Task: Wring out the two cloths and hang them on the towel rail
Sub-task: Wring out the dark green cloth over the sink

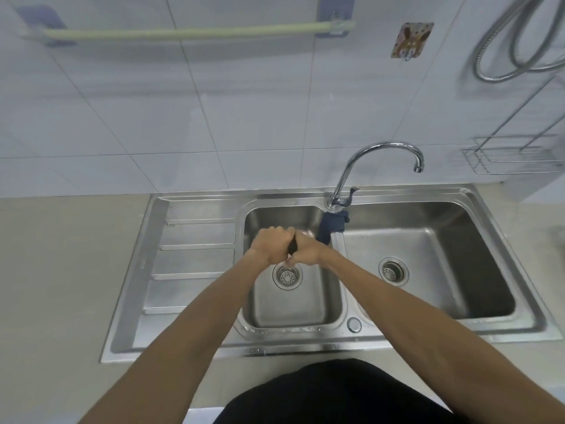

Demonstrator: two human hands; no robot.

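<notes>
Over the left basin of a steel double sink, the left hand and right hand are pressed together, both fisted tight around a dark cloth. Only a thin dark strip of it shows between the fists, just above the left drain. A second cloth, dark blue, is draped over the divider between the basins, at the foot of the tap. The tap's curved spout reaches over the right basin. A ribbed draining board lies left of the basins. On the tiled wall above, well apart from the hands, a pale green rail runs between two blue mounts. To its right is a small patterned hook, then a looped metal hose and a wire rack at the right edge.
</notes>
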